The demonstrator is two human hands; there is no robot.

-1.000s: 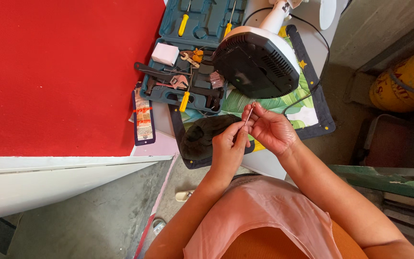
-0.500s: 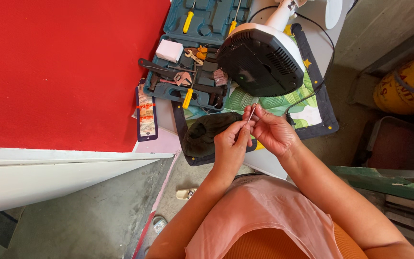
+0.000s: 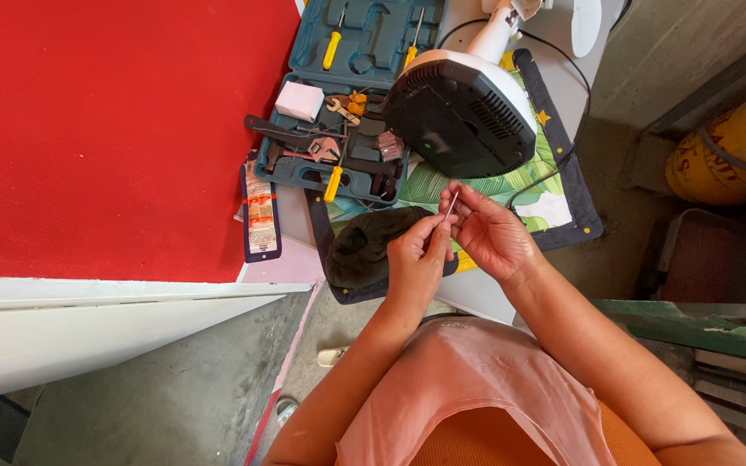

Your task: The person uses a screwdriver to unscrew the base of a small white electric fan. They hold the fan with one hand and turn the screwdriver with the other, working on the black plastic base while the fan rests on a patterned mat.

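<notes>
Your left hand [image 3: 414, 263] and right hand [image 3: 492, 235] meet just in front of the black fan housing [image 3: 459, 112], fingers [image 3: 442, 231] of both pinching a thin pale wire [image 3: 452, 205] between them. Beside the housing, under your left hand, lies a dark cloth [image 3: 364, 246] on the leaf-print mat [image 3: 554, 203]. Left of the housing sits the open teal tool case [image 3: 347, 95].

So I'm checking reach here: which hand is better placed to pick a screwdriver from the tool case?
Probably the left hand: it sits nearer the tool case, though both hands pinch the thin pin.
</notes>
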